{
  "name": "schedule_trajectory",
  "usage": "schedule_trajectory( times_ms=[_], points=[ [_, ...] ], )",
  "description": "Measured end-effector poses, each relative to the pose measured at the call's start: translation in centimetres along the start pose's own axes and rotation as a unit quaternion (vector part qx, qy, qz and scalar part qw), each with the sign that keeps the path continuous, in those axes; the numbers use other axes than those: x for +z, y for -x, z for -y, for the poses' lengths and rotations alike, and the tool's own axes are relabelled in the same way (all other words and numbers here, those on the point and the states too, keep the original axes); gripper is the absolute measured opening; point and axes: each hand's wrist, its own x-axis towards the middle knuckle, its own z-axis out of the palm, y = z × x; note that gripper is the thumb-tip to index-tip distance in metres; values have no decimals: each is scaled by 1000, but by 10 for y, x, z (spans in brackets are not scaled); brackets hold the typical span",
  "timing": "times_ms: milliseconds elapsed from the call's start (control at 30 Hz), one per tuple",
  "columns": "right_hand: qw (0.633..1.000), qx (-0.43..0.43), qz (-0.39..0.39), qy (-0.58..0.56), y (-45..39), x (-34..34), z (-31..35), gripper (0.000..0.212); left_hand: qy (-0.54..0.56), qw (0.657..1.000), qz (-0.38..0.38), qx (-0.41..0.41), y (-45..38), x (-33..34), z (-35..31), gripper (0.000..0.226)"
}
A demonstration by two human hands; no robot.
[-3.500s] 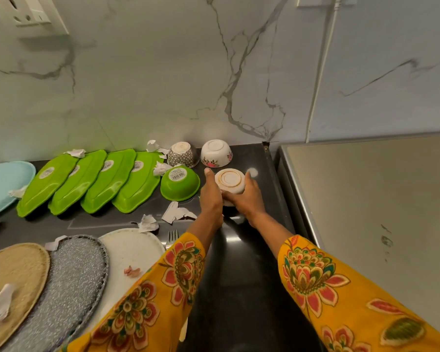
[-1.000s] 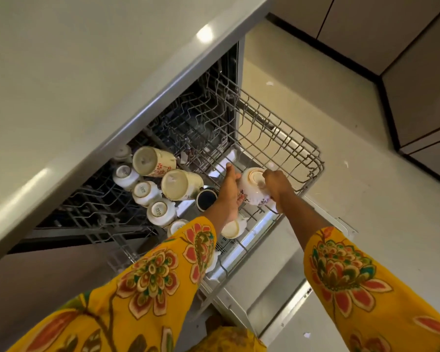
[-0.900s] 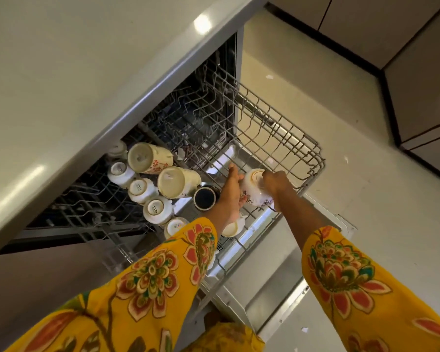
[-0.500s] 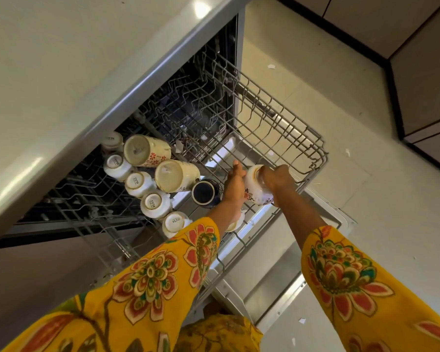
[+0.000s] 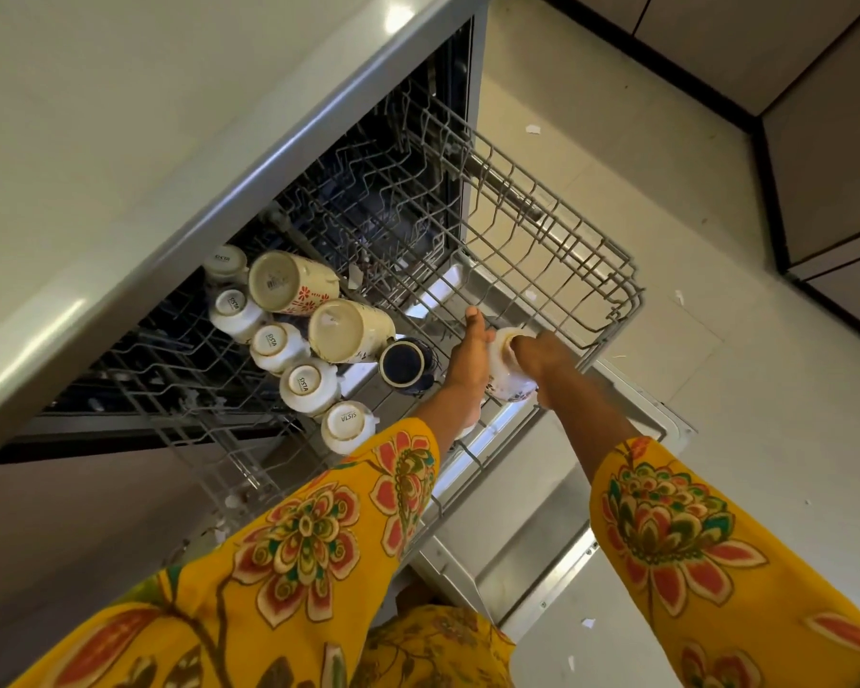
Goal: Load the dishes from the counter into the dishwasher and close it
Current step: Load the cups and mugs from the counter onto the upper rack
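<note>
A small white bowl [image 5: 508, 377] with a floral pattern is upside down over the pulled-out upper rack [image 5: 557, 250] of the open dishwasher. My left hand [image 5: 470, 362] presses its left side with straight fingers. My right hand [image 5: 542, 357] grips its right side and base. In the rack's left part stand several upturned white cups [image 5: 309, 384], two tall cream mugs [image 5: 348, 330] lying tilted, and a dark blue cup [image 5: 404, 362].
The grey counter top [image 5: 145, 141] overhangs the dishwasher at upper left. The dishwasher door [image 5: 542, 513] lies open below the rack. The rack's right part holds only wire tines. Beige floor and dark-edged cabinets [image 5: 815, 116] lie to the right.
3.5 s ago both hands took the bowl from the black counter. Over the last second they carried it lower and slightly right toward the rack's front.
</note>
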Motion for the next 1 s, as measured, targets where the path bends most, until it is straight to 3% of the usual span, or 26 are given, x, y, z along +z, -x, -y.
schedule_trajectory(
  times_ms=[100, 233, 300, 500, 600, 767, 867, 1000],
  points=[
    [999, -23, -29, 7, 9, -2, 4, 50, 18, 1000, 2, 4, 10, -4, -6, 61],
    [985, -113, -132, -7, 38, -4, 13, 41, 48, 998, -10, 26, 28, -16, -16, 65],
    [978, -161, -130, -17, 57, 4, 16, 39, 82, 996, -26, 32, 43, -24, -21, 66],
    [969, -243, -40, 5, 117, 49, 31, 18, 157, 980, -87, 81, 89, -75, -25, 52],
    [954, -296, 29, 43, 153, 75, 43, 22, 185, 968, -125, 117, 116, -112, -25, 46],
    [930, -335, 122, 91, 215, 126, 55, 37, 238, 946, -151, 162, 167, -172, -19, 71],
    [907, -366, 155, 138, 254, 157, 57, 37, 262, 931, -173, 187, 201, -206, -12, 62],
    [887, -388, 185, 167, 308, 199, 63, 30, 287, 911, -202, 217, 243, -259, 0, 66]
  ],
)
